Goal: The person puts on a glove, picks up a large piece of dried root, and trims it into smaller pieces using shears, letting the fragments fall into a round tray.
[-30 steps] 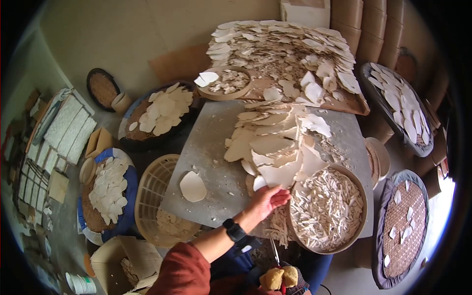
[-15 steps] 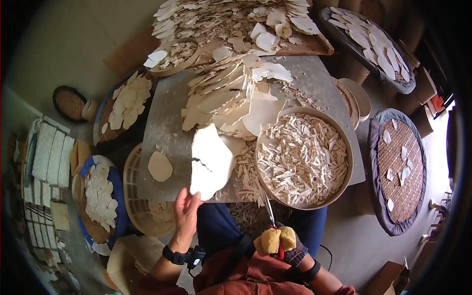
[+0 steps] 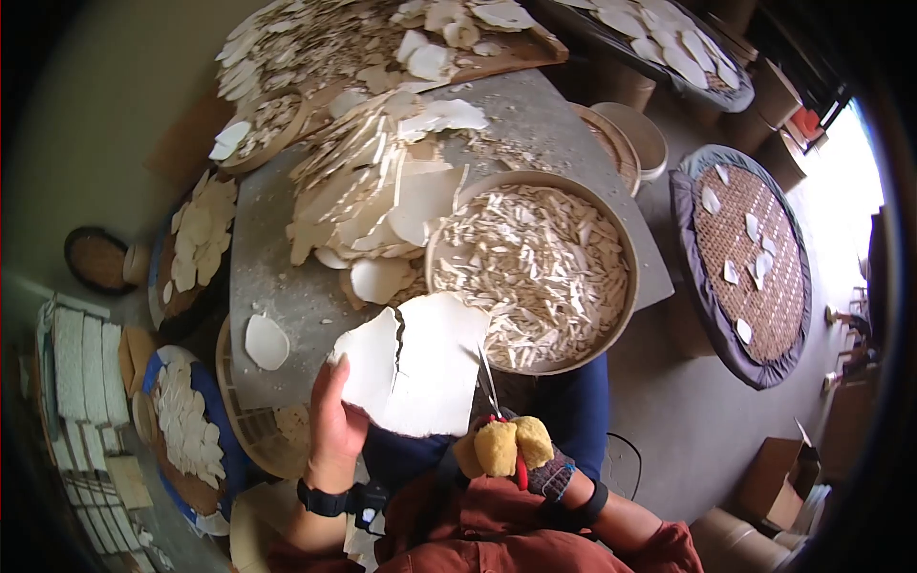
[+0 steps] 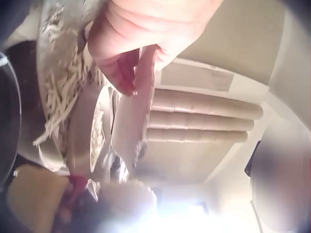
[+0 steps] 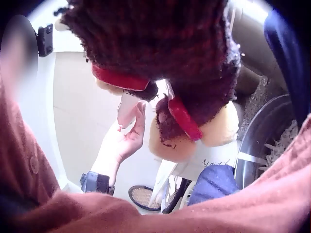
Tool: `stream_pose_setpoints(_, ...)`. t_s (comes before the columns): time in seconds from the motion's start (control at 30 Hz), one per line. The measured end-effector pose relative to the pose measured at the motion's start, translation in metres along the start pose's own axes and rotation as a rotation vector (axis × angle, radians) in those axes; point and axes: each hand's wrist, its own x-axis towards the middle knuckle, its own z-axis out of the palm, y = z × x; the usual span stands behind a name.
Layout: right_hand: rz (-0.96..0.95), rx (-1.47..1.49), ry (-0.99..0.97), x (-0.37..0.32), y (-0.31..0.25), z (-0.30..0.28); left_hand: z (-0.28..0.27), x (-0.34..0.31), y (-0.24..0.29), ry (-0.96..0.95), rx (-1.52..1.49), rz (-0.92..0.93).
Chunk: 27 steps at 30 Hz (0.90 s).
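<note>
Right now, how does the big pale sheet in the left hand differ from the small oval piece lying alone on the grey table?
The sheet is far larger than the oval piece. The sheet has ragged edges and a crack from its top; the oval piece looks smooth-edged and whole. The left hand holds the sheet up off the table; the oval piece lies flat on it. Both are thin and cream-white.

The tray of strips sits on the table; stacked sheets left, held sheet before it.
</note>
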Motion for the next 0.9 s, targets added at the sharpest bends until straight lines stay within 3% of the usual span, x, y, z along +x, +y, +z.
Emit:
stream_pose_setpoints(0.13,-0.057,-0.354,0.244,-0.009,-0.013,0.003,0.031,-0.031,-0.036,-0.056,0.053,-0.103)
stream_pose_setpoints(0.2,-0.127,-0.704,0.217,-0.016,-0.021,0.008,0.037,-0.04,-0.05,-0.025,0.145,-0.177)
stream_pose_setpoints(0.33,0.15,1.002,0.118,0.001,0.031,-0.042,0.029,-0.033,-0.049,-0.024,0.204,-0.14)
stream_pose_setpoints(0.37,0.072,1.052,-0.045,-0.003,0.005,-0.024,0.028,-0.034,-0.047,-0.031,0.224,-0.136)
stream_pose_setpoints(0.43,-0.084,0.85,-0.105,-0.007,-0.019,-0.007,0.036,-0.04,-0.043,-0.042,0.241,-0.157)
stream_pose_setpoints(0.47,-0.154,0.603,-0.002,-0.008,-0.011,-0.011,0.035,-0.042,-0.045,-0.062,0.262,-0.164)
stream_pose_setpoints(0.53,-0.166,0.586,0.041,-0.004,0.0,-0.017,0.032,-0.048,-0.047,-0.091,0.302,-0.169)
stream_pose_setpoints(0.6,-0.044,1.044,-0.081,0.006,-0.001,-0.019,0.031,-0.05,-0.041,-0.071,0.314,-0.175)
stream_pose_setpoints(0.67,-0.154,-0.005,0.091,0.006,-0.008,-0.012,0.027,-0.047,-0.036,-0.065,0.35,-0.128)
stream_pose_setpoints(0.7,-0.154,-0.452,0.2,0.006,-0.013,-0.007,0.019,-0.044,-0.044,-0.048,0.416,0.072)
stream_pose_setpoints(0.8,-0.134,-0.603,0.078,0.005,-0.039,0.011,0.019,-0.039,-0.053,0.09,0.466,0.434)
stream_pose_setpoints(0.9,-0.078,-0.847,-0.01,0.012,-0.023,0.001,0.023,-0.042,-0.05,0.145,0.546,0.377)
